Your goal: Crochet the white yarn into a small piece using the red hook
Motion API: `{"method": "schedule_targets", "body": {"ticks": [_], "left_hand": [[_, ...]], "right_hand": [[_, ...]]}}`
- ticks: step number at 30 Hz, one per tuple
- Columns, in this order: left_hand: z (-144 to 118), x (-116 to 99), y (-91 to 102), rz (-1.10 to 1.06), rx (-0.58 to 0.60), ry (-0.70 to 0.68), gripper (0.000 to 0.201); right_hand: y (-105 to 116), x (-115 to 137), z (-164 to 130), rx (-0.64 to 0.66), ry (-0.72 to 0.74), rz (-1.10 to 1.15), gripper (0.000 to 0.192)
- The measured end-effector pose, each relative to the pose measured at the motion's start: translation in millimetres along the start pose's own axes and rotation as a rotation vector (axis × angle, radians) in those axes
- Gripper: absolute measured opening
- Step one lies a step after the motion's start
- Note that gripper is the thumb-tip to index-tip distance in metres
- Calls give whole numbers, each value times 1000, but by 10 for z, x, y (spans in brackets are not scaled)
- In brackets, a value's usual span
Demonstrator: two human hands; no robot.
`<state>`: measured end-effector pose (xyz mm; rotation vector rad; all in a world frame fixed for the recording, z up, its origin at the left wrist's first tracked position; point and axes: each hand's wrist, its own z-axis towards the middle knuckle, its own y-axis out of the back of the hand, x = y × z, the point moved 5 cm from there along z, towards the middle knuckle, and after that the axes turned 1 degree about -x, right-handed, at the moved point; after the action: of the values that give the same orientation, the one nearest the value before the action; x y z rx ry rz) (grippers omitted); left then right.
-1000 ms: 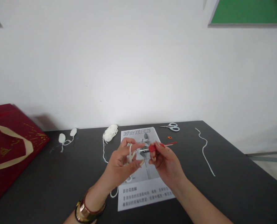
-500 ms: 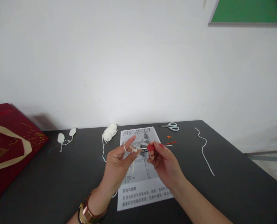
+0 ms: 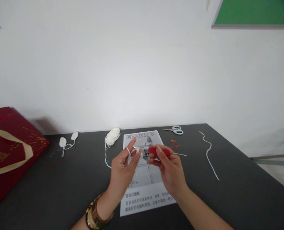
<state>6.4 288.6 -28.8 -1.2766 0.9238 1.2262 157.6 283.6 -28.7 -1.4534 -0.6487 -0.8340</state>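
Right hand (image 3: pixel 168 167) pinching red hook (image 3: pixel 159 151); left hand (image 3: pixel 123 167) pinching white yarn (image 3: pixel 132 152), stitch hiding behind fingertips, unreadable.

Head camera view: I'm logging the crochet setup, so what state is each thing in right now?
left hand: raised, white yarn looped over its forefinger
right hand: shut on crochet hook
crochet hook: red-handled, held off the table, tip at the yarn
yarn ball: lying loose, partly unwound
scissors: closed, lying flat
instruction sheet: flat on the table
loose strand: lying wavy, apart
red bag: lying tilted at the table's left edge
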Motion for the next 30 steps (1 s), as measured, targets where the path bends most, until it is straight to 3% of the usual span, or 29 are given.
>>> {"method": "schedule_targets", "body": {"ticks": [6,14,17,21,23,26,30], "left_hand": [[56,18,15,-85,33,92,48],[71,-35,18,-45,23,4,48],[35,-1,-2,-60,-22,35,52],[-9,0,-64,-243,-43,112,62],[-16,-14,-106,-386,8,196,62],[-12,-49,-133,-544,93,325,53],[20,-101,-87,-604,145,388,45]], "right_hand": [[-19,64,-67,8,128,-171,16],[-70,142,-118,55,289,-332,12],[-83,174,-185,110,496,-540,20],[-181,187,-341,377,912,-833,48],[-196,196,-380,451,1010,-862,54],[-187,242,-354,439,970,-777,52],[-151,277,-261,341,771,-618,41]]}}
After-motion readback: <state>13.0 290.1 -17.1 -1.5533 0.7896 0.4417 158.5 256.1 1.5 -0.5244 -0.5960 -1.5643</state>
